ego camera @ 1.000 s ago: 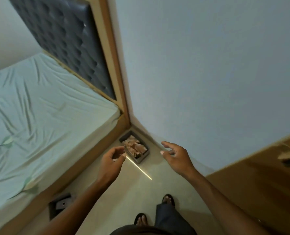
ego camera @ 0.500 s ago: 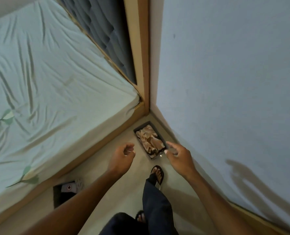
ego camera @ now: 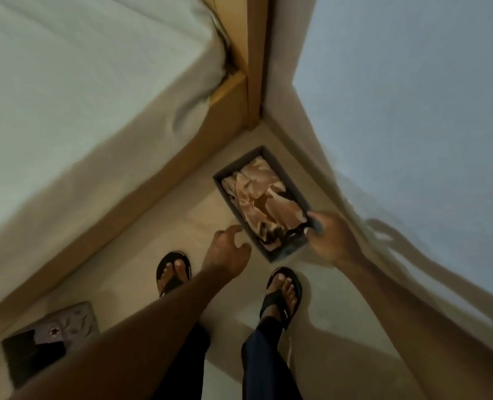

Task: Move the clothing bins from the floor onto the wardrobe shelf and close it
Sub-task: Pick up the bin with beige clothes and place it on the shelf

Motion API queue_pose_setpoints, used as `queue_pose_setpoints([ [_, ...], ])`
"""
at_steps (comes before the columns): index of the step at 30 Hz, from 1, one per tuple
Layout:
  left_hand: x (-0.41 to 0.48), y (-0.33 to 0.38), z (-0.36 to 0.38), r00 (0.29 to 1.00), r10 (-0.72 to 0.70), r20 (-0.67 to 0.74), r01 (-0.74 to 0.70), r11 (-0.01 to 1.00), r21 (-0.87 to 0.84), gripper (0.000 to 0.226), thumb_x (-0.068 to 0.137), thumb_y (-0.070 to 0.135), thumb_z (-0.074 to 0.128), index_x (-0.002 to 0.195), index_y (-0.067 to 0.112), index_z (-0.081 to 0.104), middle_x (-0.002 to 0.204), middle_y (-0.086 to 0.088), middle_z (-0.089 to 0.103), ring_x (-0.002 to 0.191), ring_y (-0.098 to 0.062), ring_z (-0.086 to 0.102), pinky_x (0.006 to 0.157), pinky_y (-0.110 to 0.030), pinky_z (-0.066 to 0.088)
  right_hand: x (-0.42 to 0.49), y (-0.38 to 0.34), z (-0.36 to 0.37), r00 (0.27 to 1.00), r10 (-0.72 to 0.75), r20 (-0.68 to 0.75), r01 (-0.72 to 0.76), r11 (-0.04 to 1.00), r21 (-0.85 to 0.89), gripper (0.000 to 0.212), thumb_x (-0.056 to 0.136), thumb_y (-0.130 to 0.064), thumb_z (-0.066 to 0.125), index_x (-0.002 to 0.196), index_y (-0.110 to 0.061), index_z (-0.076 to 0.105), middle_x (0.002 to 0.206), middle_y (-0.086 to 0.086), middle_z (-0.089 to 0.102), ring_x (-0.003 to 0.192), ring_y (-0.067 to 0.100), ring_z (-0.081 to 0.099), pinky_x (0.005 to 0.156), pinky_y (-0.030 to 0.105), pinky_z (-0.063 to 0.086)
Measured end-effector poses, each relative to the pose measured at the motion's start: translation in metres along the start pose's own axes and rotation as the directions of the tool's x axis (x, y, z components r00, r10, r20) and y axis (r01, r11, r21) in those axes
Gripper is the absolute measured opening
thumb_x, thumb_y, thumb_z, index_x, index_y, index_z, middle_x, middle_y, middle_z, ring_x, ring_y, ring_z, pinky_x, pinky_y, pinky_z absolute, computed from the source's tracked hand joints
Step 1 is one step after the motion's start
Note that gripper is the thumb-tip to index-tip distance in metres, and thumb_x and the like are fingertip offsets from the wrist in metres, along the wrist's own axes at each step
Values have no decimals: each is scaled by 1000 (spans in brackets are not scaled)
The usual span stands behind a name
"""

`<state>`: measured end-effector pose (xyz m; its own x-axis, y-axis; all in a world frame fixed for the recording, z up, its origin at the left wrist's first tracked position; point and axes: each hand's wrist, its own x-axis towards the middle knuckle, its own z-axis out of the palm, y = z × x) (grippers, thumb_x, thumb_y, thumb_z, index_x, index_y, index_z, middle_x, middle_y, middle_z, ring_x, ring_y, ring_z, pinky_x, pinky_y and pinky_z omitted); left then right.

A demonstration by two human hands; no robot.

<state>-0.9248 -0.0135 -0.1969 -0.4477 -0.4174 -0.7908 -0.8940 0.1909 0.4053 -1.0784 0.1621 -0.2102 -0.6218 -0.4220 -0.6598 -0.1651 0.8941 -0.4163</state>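
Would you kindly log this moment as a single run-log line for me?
phase: reach | clothing bin: on floor by wall | left hand: beside bin, empty | right hand: at near rim, grip unclear

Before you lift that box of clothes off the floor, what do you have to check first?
1. Right hand holding the bin: cannot tell. It is at the near right corner, but the picture is blurred there.
2. Left hand holding the bin: not ok. Its fingers curl beside the near left side with nothing in them.
3. Clothes tucked inside the bin: ok, none spills over the rim.
4. Sandals out of the way: ok, both stand short of the bin.
5. Wardrobe shelf ready: cannot tell, it is out of view.
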Motion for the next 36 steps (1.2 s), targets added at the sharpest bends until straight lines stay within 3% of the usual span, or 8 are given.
queue_pose_setpoints([
  [5,73,-19,31,996,33,86,-34,999,12,31,92,32,56,122,23,62,119,-1,60,101,-20,59,75,-25,45,64,17,49,997,-23,-79,12,990,-138,43,85,-37,55,127,-32,52,136,0,49,121,25,50,90,45,52],
  [11,82,-21,35,999,-29,29,28,999,21,14,93,21,51,101,14,59,99,-3,62,87,-22,57,73,-32,45,56,10,72,987,90,-132,-98,994,-52,24,91,-25,52,112,-17,61,103,5,64,89,25,61,76,37,52],
  [15,89,-29,6,998,-26,-58,34,989,146,61,87,32,53,143,28,29,149,-11,36,123,-35,49,95,-51,48,13,6,100,985,61,163,-72,996,60,17,93,-26,50,86,-21,66,79,3,67,71,24,63,71,45,56],
  [20,88,-55,-28,991,-87,97,49,938,343,62,85,47,55,143,42,34,162,-8,-5,139,-41,30,105,-54,41,14,-1,109,998,36,42,-40,994,101,47,93,-24,54,139,-17,47,129,9,57,112,26,59,92,40,51],
  [28,75,-76,-13,903,-402,152,421,898,-126,38,87,32,65,114,5,64,111,-15,65,93,-30,63,80,-40,56,33,-13,106,994,77,-78,-76,997,16,34,90,-18,52,124,-18,55,116,6,64,107,26,61,79,31,49],
  [33,76,-61,-29,966,-183,-182,139,963,-230,50,93,26,57,141,25,44,116,2,54,101,-21,54,85,-32,45,23,-4,113,968,6,252,-14,1000,28,20,86,-23,51,84,-12,68,81,12,66,79,28,63,66,37,47],
  [34,78,-60,-33,973,-142,-183,100,970,-220,53,92,22,58,142,26,43,118,2,54,102,-20,52,86,-32,44,26,-4,111,976,8,218,-15,999,29,20,85,-25,50,80,-13,66,77,10,64,74,26,62,71,49,55],
  [36,82,-61,-33,989,-109,-98,96,987,-128,48,92,21,58,139,24,47,129,-4,56,101,-19,51,84,-31,42,30,-3,102,999,41,4,-41,998,-39,19,87,-27,51,93,-19,67,88,4,62,82,22,60,64,29,49],
])
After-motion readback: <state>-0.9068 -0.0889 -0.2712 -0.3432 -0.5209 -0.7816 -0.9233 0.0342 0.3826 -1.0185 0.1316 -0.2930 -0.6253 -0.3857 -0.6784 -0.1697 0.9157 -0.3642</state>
